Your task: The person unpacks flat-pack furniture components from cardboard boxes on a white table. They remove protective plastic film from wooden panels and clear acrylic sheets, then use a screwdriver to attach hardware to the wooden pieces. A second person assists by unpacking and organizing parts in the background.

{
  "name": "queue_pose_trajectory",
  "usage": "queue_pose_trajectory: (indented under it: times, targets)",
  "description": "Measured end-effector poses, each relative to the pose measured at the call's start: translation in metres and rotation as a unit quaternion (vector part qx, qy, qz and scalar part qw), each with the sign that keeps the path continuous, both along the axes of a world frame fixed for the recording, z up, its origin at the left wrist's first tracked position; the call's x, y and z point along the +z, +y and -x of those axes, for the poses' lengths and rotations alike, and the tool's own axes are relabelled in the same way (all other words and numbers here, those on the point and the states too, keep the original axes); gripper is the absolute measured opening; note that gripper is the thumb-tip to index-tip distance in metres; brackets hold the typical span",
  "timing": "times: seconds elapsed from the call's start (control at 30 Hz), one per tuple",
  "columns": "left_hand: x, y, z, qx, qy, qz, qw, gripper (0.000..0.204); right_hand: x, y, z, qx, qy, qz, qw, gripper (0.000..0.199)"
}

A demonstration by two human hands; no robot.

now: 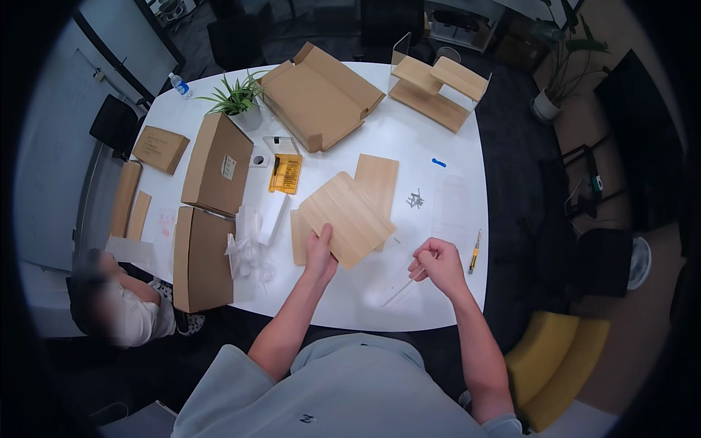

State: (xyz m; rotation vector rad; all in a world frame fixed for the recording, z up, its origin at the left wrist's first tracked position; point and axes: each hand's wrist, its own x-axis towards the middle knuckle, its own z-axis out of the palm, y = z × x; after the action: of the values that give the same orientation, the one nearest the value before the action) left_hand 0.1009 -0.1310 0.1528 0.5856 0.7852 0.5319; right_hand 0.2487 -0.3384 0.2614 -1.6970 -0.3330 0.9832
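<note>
My left hand (320,255) grips the near left edge of a light wooden board (349,215), thumb on top, holding it tilted over the table. Beneath it lie more wooden boards, one (378,175) sticking out at the far side. To the right, my right hand (437,264) is closed, its fingers pinching what looks like a clear panel (398,293); only a pale straight edge of it shows clearly. Beyond this hand lies a small pile of screws (415,198). A yellow-handled screwdriver (475,252) rests by the table's right edge.
A wood shelf with clear sides (438,91) stands at the far right, near a small blue tool (438,162) and a paper sheet (453,208). Cardboard boxes (203,259), a yellow tool case (286,174), plastic wrap (248,244) and a potted plant (237,102) occupy the left. A person (131,306) sits at left.
</note>
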Motion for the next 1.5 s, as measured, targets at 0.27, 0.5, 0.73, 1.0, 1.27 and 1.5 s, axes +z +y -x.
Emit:
queue_pose_trajectory:
  times: [0.27, 0.5, 0.73, 1.0, 1.27, 1.5]
  targets:
    - [-0.053, -0.001, 0.014, 0.05, -0.028, 0.081, 0.995, 0.042, -0.006, 0.094, -0.03, 0.056, 0.011, 0.105, 0.993, 0.027]
    - [-0.096, 0.019, 0.017, 0.061, -0.022, 0.217, 0.974, 0.044, -0.03, 0.139, -0.039, 0.138, 0.087, 0.056, 0.985, 0.037]
    - [-0.108, 0.032, 0.017, 0.097, 0.036, 0.246, 0.964, 0.043, -0.08, 0.15, -0.055, 0.273, -0.261, 0.062, 0.924, 0.025]
    - [-0.109, 0.056, 0.039, 0.083, 0.059, 0.25, 0.963, 0.033, -0.097, 0.137, -0.062, 0.223, -0.045, -0.073, 0.971, 0.022]
    - [-0.104, 0.046, -0.011, -0.042, 0.044, 0.343, 0.938, 0.026, -0.071, 0.058, -0.097, -0.07, 0.1, -0.076, 0.99, 0.019]
    - [-0.111, 0.034, -0.039, -0.136, 0.068, 0.355, 0.923, 0.021, -0.066, 0.095, -0.098, -0.06, 0.074, 0.009, 0.995, 0.022]
